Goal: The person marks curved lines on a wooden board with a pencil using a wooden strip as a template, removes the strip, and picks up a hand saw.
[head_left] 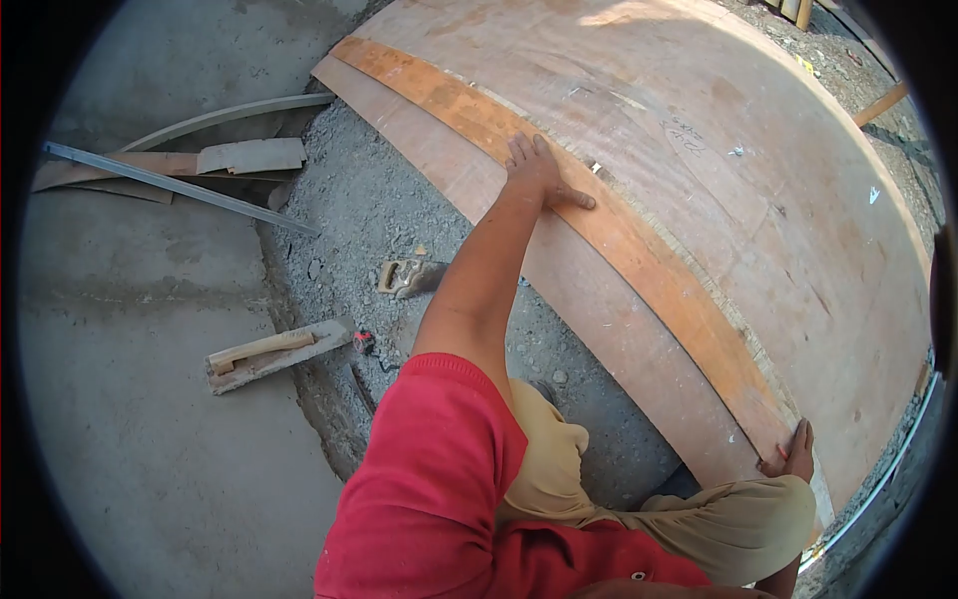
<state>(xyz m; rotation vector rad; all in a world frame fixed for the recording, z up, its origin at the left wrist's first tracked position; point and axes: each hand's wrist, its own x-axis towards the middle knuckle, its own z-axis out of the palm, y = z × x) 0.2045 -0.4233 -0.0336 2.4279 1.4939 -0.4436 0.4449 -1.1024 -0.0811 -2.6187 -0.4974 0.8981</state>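
A long, narrow orange-brown plywood strip (639, 240) lies bowed across a large, pale plywood sheet (758, 200). My left hand (544, 175) presses on the strip's upper part, palm down, fingers and thumb spread. Down at the strip's near end rests my right hand (795, 454), thumb and fingers apart, partly hidden behind my knee. A small red spot shows beside its thumb; I cannot make out what it is. Below the strip, a band of the sheet shows up to its straight edge over the gravel.
A handsaw (411, 278) lies on the gravel (359, 200). A wooden-handled float (279, 354) straddles the concrete edge, near a small red and black object (363, 341). A metal bar (180, 187) and wood offcuts (249, 156) lie at left. A wooden stick (881, 104) is at far right.
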